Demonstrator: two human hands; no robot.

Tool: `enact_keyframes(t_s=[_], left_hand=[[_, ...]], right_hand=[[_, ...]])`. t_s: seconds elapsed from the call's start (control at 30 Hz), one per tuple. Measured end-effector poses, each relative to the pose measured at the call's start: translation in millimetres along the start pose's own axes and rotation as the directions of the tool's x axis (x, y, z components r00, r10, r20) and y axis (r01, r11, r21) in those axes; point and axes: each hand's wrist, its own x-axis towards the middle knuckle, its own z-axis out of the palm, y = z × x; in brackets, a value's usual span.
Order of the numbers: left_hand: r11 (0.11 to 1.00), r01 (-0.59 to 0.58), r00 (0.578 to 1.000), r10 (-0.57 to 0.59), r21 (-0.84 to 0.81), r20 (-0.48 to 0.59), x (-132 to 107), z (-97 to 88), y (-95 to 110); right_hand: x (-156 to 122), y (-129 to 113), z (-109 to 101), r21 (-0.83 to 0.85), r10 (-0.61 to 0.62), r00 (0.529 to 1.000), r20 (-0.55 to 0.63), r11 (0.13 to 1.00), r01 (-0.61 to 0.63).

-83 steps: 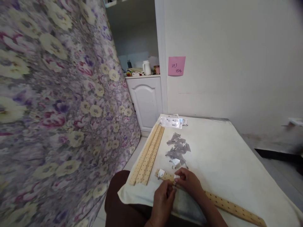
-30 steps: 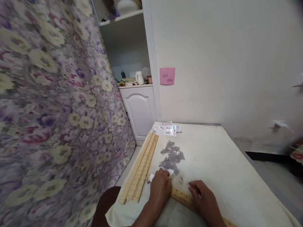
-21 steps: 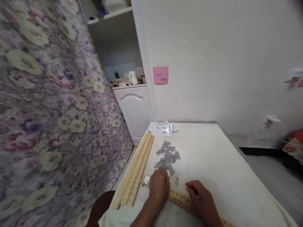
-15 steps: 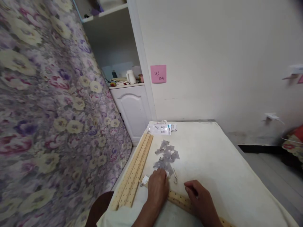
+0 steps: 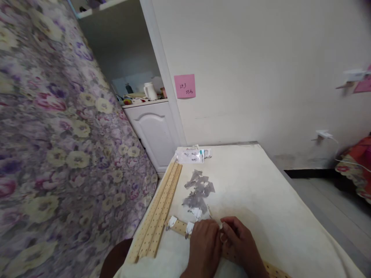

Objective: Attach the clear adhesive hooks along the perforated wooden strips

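Observation:
A perforated wooden strip (image 5: 177,226) lies across the near edge of a table covered in cream cloth (image 5: 261,193). Two small white hooks, one (image 5: 172,222) and another (image 5: 189,227), sit on its left end. My left hand (image 5: 204,247) and my right hand (image 5: 239,243) meet over the strip, fingers curled and pinched together on something small that I cannot make out. Just beyond them lies a heap of small clear plastic bags (image 5: 198,191) with a loose hook (image 5: 197,212).
Three more perforated wooden strips (image 5: 158,214) lie side by side along the table's left edge. A clear packet (image 5: 189,155) rests at the far corner. A floral fabric (image 5: 58,135) hangs on the left. A pink note (image 5: 184,86) is stuck on the wall beside a white cabinet (image 5: 153,131).
My left hand left the bag heap and joined my right hand over the strip. A second white hook now sits on the strip's left end. The view swung left.

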Motion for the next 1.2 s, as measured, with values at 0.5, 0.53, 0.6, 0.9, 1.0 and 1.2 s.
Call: enact_keyframes(t_s=[0.5, 0.53, 0.6, 0.9, 1.0, 1.2], left_hand=[[0.884, 0.206, 0.961, -0.263, -0.421, -0.081, 1, -0.3, 3], [0.836, 0.276, 0.941, -0.336, -0.475, -0.046, 2, -0.2, 2], [0.740, 0.369, 0.907, -0.418, -0.563, 0.046, 2, 0.9, 1], [0.616, 0.435, 0.885, -0.425, -0.657, 0.187, -15, 3.0, 0], [0.603, 0.481, 0.861, -0.461, -0.636, 0.215, -30, 6.1, -1], [0.557, 0.501, 0.822, -0.545, -0.663, 0.164, -55, 17.2, -3]], right_hand=[[5, -1, -16, 0.089, 0.006, 1.000, 0.021, 0.996, -0.008], [5, -2, -17, 0.078, -0.003, 0.999, 0.045, 0.997, -0.001], [4, -3, -18, 0.055, -0.020, 0.996, 0.087, 0.998, 0.015], [0, 0, -15, -0.179, -0.053, 0.990, 0.129, 0.981, 0.076], [-2, -2, -11, -0.277, -0.120, 0.986, 0.115, 0.950, 0.148], [-3, -1, 4, -0.406, -0.223, 0.959, 0.174, 0.871, 0.277]])
